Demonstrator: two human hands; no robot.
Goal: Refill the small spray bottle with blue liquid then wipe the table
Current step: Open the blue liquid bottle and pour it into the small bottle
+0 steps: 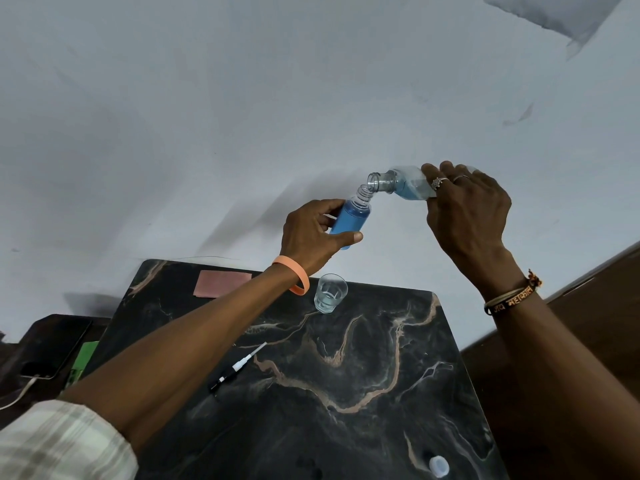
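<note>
A pale, blue-white wall fills the background above a black marble-patterned tabletop (363, 393) veined in tan.

Both arms are raised over the tabletop's far edge. The left hand (313, 237) holds a small clear plastic spray bottle (351, 216), its pump off, with the fingers (346, 238) and thumb wrapped round the lower body. The bottle tilts, open neck pointing up and to the right, and is nearly full of blue liquid (346, 223).

The right hand (467, 206) grips a larger clear plastic bottle (405, 185) by its base end, fingers (433, 171) curled over it. That bottle lies almost level, its open mouth just at the small bottle's neck, with some blue liquid pooled along its lower side.

On the tabletop:
- a clear glass tumbler (330, 293) holding a little clear liquid stands near the far edge
- a pink rectangular sheet (221, 284), cloth or paper I cannot tell, lies to its left
- a black-and-white spray pump with a thin dip tube (239, 367) lies on its side near the middle
- a white round cap (439, 466) sits at the near edge

A dark phone on a white cable (52, 351) rests on a surface to the left.
</note>
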